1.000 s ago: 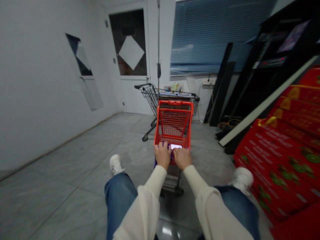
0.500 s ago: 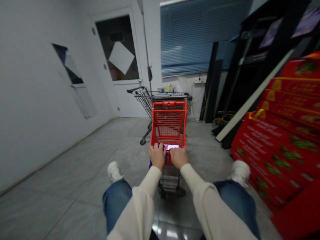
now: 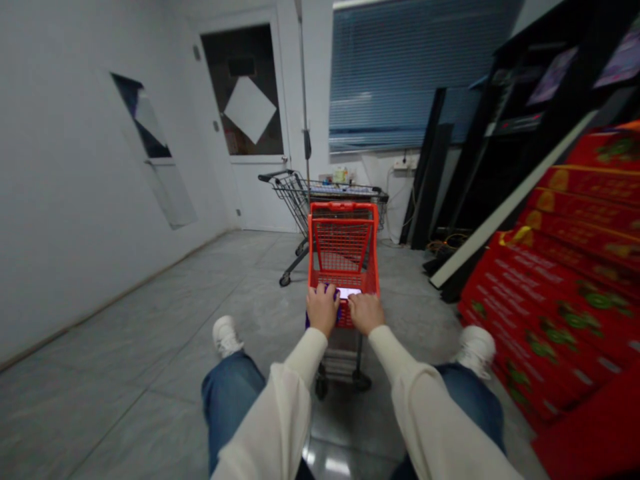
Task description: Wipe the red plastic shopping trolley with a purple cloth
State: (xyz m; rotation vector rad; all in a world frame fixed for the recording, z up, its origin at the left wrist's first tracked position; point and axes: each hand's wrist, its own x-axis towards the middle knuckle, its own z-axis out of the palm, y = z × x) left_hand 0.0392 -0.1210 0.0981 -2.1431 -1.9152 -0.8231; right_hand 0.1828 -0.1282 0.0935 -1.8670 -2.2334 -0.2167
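My left hand (image 3: 323, 309) and my right hand (image 3: 366, 313) both grip the near end of a small red shopping cart (image 3: 343, 208), which rolls on the tiled floor in front of my feet. Between them lies a phone (image 3: 349, 292) with a lit white screen. A purple item (image 3: 307, 323) shows under and beside my left hand, and its shape is mostly hidden. Cream sleeves cover both forearms. The cart's basket looks bare through its red mesh.
A wire shopping cart (image 3: 320, 197) stands just beyond the red cart, before a white door (image 3: 245, 113). Stacked red cartons (image 3: 555, 293) line the right side, with black panels (image 3: 430, 167) leaning behind them. A white wall runs along the left.
The room swung left in the view, then partly back to the right. The red cart stays between my hands, and my grip looks unchanged.
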